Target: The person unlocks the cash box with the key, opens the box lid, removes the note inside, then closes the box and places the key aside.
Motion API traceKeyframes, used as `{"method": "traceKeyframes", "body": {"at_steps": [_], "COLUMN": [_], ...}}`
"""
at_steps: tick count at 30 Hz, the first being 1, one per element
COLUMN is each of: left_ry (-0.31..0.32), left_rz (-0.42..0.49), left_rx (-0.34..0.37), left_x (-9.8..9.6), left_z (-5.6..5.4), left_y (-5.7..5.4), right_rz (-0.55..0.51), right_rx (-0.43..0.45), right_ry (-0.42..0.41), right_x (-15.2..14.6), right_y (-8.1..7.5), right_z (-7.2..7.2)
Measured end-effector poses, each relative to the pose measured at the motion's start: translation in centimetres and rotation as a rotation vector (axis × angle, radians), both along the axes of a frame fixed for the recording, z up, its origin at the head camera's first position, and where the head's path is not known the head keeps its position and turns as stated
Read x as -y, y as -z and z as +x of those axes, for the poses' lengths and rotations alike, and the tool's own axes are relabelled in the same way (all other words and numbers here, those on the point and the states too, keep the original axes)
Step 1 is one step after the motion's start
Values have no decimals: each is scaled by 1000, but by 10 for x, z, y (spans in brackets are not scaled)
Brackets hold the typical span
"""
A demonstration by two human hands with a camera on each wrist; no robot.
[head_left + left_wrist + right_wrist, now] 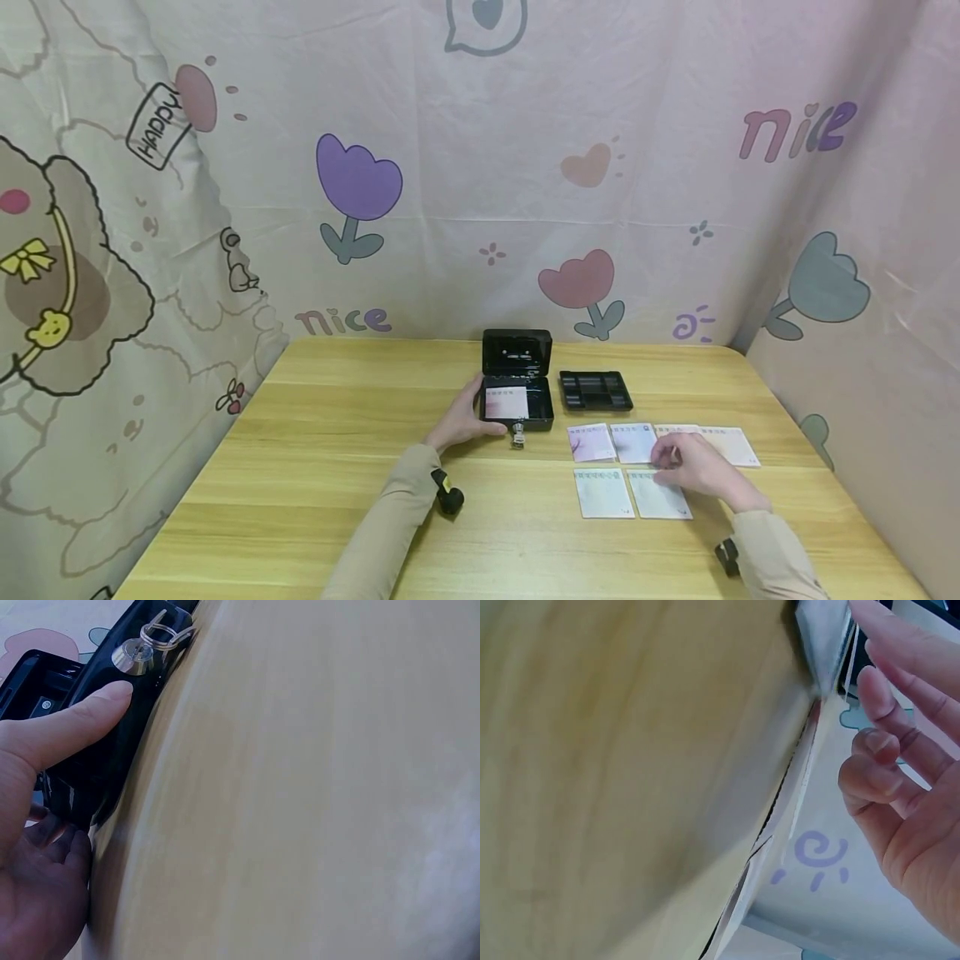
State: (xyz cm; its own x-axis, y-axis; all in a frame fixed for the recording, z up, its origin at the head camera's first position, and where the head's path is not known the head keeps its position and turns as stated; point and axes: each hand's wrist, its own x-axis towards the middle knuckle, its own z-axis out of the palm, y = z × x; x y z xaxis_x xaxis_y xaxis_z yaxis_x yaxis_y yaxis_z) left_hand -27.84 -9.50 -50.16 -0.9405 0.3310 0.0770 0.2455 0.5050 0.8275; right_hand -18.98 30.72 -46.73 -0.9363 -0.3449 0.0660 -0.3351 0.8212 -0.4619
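An open black cash box point(539, 424) stands at the back middle of the table, its lid raised. A pinkish paper note point(506, 402) lies inside it. My left hand point(460, 421) grips the box's left front corner, thumb on the front wall beside the silver lock point(133, 657) and fingers round the side. Keys on a ring point(159, 636) hang from that lock. My right hand point(696, 465) hovers over laid-out paper notes with loosely bent fingers, between a pale green note point(660, 497) and the back row. Nothing shows between its fingers point(874, 694).
A black compartment tray point(597, 407) sits right of the box. Further notes form two rows: a purple-tinted one point(591, 446), a bluish one point(632, 445), pale ones point(735, 447) at right, and another greenish one point(603, 496) in front. A patterned cloth point(465, 275) hangs behind the table.
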Motion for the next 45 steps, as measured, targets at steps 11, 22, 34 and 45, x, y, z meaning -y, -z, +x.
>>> {"method": "traceKeyframes", "body": {"at_steps": [11,22,34,45], "left_ry": [-2,-3,3,5], "left_rz": [0,1,0,-11], "left_rx": [8,1,-1,-13], "left_x": [-1,-1,0,0], "left_z": [-1,-2,0,-2], "left_y": [0,1,0,1], "right_rz": [-145,-167,-231,-252], "right_rx": [-129,-201,-169,-111], "right_ry": [-49,-116,-218,-304], "right_x": [11,47,80,117], "right_y": [-22,-43,-46,-42], "right_z": [-8,-18,-34,-54]}}
